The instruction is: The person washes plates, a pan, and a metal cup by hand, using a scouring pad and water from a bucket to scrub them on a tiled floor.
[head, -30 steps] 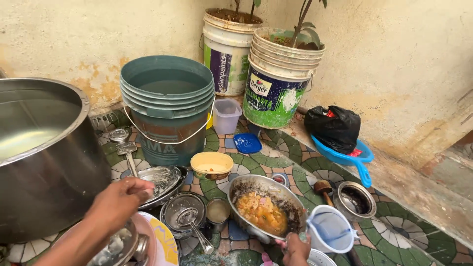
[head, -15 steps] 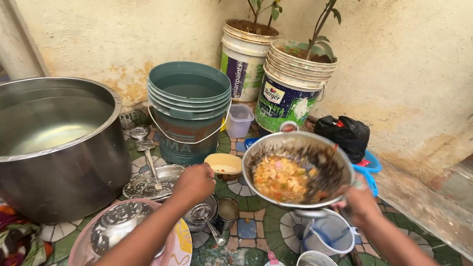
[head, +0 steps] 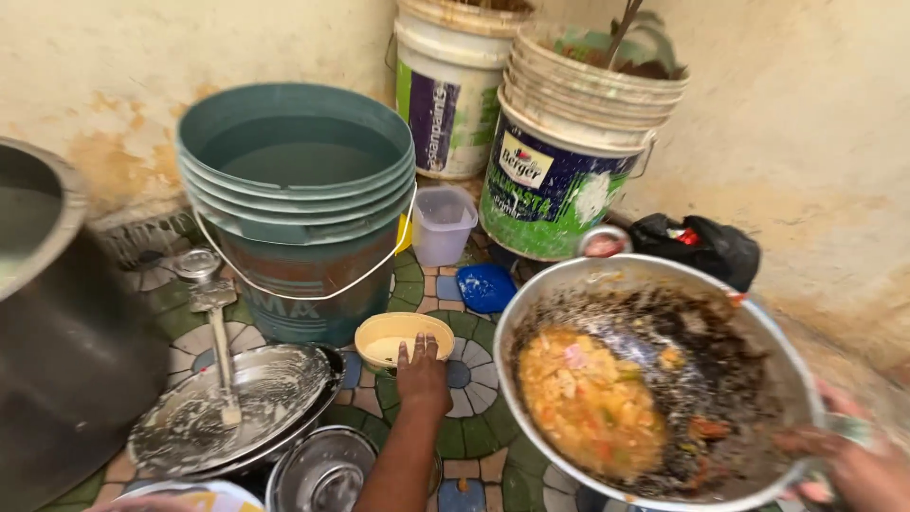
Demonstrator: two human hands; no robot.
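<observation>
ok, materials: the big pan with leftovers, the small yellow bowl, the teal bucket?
Pan, held by the right hand: looks like metal, probably aluminium or steel; dull grey rim, blackened inside. Yellow bowl, touched by the left hand: likely plastic; matte, evenly coloured. Teal bucket: likely plastic; ribbed moulded rim, thin wire handle.

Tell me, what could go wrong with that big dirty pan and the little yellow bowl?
The right hand alone holds the big pan by its rim, and it tilts, so the leftover yellow food might slide out or the pan might slip. The left hand reaches the yellow bowl close under the pan's edge, so they could bump.
</observation>
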